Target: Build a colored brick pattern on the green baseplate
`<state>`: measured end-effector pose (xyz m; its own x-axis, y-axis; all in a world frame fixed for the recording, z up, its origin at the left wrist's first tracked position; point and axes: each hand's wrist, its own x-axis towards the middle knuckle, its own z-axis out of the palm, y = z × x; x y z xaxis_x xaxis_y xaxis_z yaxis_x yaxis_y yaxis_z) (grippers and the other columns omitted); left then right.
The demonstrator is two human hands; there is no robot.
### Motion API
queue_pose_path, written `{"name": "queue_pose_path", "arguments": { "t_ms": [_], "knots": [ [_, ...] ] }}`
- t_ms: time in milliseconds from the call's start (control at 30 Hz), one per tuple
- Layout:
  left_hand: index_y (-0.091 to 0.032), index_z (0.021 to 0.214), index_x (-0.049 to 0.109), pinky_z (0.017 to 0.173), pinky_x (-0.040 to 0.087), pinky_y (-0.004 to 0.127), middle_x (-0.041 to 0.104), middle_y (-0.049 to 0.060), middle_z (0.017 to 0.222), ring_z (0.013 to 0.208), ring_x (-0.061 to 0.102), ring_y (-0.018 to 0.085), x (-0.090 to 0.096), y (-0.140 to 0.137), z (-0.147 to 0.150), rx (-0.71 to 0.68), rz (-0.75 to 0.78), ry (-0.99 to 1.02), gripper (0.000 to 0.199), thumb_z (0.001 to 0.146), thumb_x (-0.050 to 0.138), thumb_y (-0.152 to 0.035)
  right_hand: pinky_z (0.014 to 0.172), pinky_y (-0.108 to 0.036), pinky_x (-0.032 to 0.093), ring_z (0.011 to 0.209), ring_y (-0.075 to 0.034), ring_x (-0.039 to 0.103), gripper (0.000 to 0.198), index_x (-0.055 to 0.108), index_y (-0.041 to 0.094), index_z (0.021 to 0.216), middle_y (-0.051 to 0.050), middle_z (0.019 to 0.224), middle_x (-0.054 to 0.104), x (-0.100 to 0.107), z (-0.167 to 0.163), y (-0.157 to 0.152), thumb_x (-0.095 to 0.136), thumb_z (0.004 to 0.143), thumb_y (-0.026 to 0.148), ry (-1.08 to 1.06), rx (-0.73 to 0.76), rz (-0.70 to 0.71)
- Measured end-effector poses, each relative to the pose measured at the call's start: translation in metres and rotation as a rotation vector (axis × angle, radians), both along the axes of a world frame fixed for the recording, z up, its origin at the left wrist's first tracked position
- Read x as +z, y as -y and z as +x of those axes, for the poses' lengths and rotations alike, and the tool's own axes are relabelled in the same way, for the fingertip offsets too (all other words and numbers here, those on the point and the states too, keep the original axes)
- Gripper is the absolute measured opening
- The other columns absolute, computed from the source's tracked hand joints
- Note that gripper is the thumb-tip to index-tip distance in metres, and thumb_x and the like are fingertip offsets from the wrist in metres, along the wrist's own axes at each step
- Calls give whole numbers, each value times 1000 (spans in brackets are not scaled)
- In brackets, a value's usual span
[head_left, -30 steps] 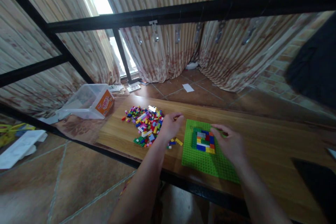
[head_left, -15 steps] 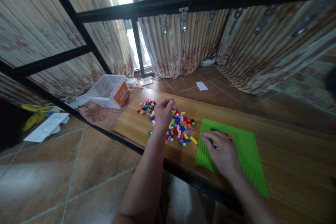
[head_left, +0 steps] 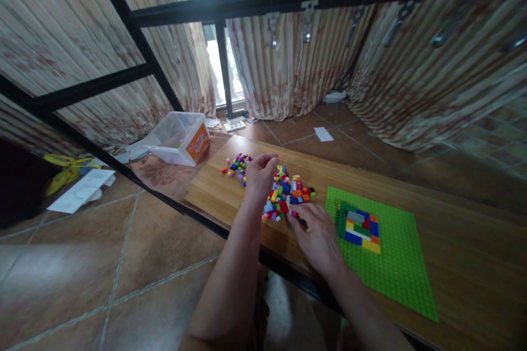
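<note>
My left hand (head_left: 261, 178) is raised over the loose toy bricks (head_left: 282, 189), its thumb and fingertips pinched together. Whatever may be in that pinch is too small to make out. At the near right side of the pile, my right hand (head_left: 317, 236) reaches down with thumb and forefinger slightly apart, the tips among the bricks. To its right lies a green baseplate (head_left: 403, 263). A compact square of multicoloured bricks (head_left: 360, 227) is fixed on the plate, with blue, orange, yellow, white, red, grey and green pieces showing.
The wooden tabletop (head_left: 214, 186) has a dark frame edge on my side. A clear plastic box (head_left: 177, 137) with an orange label stands beyond its left end. Black metal bars (head_left: 263, 3) with hanging metal clips cross in front of the striped curtains (head_left: 272, 82). White paper (head_left: 323, 134) lies on the floor.
My right hand has moved left from the baseplate to the brick pile, uncovering the built square. The left hand keeps its pinch over the pile. The view has shifted slightly.
</note>
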<state>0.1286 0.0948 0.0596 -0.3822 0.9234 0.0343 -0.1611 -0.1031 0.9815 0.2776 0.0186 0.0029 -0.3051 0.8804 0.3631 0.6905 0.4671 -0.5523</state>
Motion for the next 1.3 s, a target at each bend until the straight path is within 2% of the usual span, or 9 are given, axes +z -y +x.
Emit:
{"name": "queue_pose_path", "arguments": {
  "t_ms": [233, 400, 533, 733, 867, 967, 1100, 1200, 1300],
  "knots": [
    [-12, 78, 69, 54, 40, 17, 61, -3, 62, 53, 48, 5, -1, 2, 2, -47, -8, -20, 16, 67, 66, -24, 87, -41, 43, 96, -26, 52, 24, 70, 20, 106, -8, 99, 67, -4, -28, -7, 54, 88, 23, 96, -48, 55],
    [-12, 77, 69, 53, 38, 18, 60, -4, 60, 52, 48, 6, -8, -4, 2, -93, -16, -36, 15, 67, 66, -23, 87, -40, 43, 96, -24, 55, 25, 70, 19, 102, -8, 98, 70, 3, -26, -8, 49, 92, 25, -21, -74, 43],
    [-12, 81, 69, 53, 39, 18, 63, -2, 64, 55, 51, 7, -13, -2, 7, -179, -33, -131, 15, 71, 63, -20, 81, -38, 47, 90, -23, 62, 27, 69, 19, 102, -7, 96, 72, 14, -9, -11, 51, 90, 35, -334, -211, -56],
    [-12, 99, 66, 62, 46, 19, 67, 2, 83, 66, 58, 8, -15, 15, 33, -544, -22, -246, 27, 73, 62, -11, 69, -31, 49, 72, -17, 64, 32, 68, 18, 90, -5, 80, 73, 16, 26, -20, 66, 76, 47, -1026, -413, -317],
    [-13, 110, 60, 66, 50, 21, 66, 3, 91, 71, 61, 10, -17, 26, 56, -663, 103, -351, 37, 73, 65, -11, 60, -26, 45, 62, -12, 59, 34, 68, 18, 82, -1, 74, 71, 18, 38, -18, 76, 64, 46, -1194, -434, -430],
    [-15, 109, 59, 77, 52, 25, 66, 4, 95, 82, 63, 13, -18, 31, 69, -640, 203, -527, 35, 75, 63, -10, 59, -26, 46, 61, -13, 59, 33, 68, 19, 79, -1, 72, 70, 21, 42, -15, 77, 63, 47, -1219, -439, -457],
    [-18, 103, 60, 81, 52, 28, 65, 3, 98, 86, 62, 14, -15, 33, 75, -575, 277, -781, 26, 77, 62, -13, 58, -27, 47, 62, -14, 62, 35, 67, 20, 78, -2, 73, 71, 23, 46, -12, 76, 62, 49, -1216, -434, -478],
    [-20, 100, 60, 82, 50, 29, 64, 3, 98, 88, 61, 16, -14, 33, 76, -582, 295, -915, 20, 80, 60, -16, 57, -26, 46, 63, -16, 63, 37, 67, 19, 79, -3, 73, 71, 24, 54, -11, 74, 64, 52, -1105, -465, -488],
    [-20, 103, 60, 83, 50, 29, 63, 3, 100, 91, 61, 16, -16, 34, 74, -646, 286, -988, 19, 84, 57, -19, 59, -28, 48, 64, -17, 63, 36, 69, 18, 79, -6, 75, 72, 25, 71, -13, 69, 69, 53, -925, -574, -376]
  ]
}}
